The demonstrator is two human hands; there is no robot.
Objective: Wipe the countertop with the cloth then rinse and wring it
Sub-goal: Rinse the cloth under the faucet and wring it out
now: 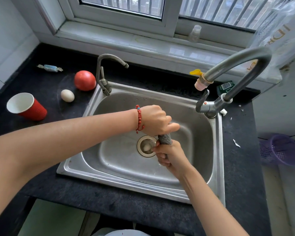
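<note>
Wringing stage. Left hand (154,120) and right hand (169,155) both fisted tight on the twisted cloth (164,139), spanning between them over the sink (119,160). Counter-rotate harder, keep it low.

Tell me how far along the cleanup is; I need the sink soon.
Nearly finished, it seems. Wiping looks done: the cloth is off the countertop and over the sink. No water runs from the faucet, so rinsing seems over. In hand: left hand and right hand grip the twisted cloth, wringing. Only finishing that remains.
</note>
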